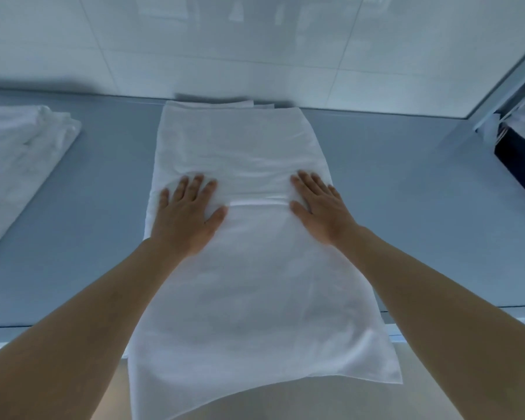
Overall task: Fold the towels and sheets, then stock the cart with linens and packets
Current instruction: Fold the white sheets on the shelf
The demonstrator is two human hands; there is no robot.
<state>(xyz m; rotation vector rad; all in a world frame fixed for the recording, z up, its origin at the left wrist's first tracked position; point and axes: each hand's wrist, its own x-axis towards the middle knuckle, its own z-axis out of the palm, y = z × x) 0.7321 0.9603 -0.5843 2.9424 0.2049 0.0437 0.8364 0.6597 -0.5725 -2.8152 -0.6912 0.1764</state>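
Linen pile (22,147) at 9 o'clock on counter (406,192). Sheet (240,283) lies centre, running 12 to 6, near end hanging over counter edge. Left hand (185,213) flat on sheet, grip apart, fingers straight. Right hand (319,207) likewise flat, grip apart. Dark bin (522,159) at 3 o'clock.

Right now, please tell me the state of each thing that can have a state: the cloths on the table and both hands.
Long white sheet: folded into a strip, lying flat on the grey table, near end hanging over the edge.
White linen pile: folded, lying at the table's left.
Left hand: open, pressing flat on the sheet.
Right hand: open, pressing flat on the sheet.
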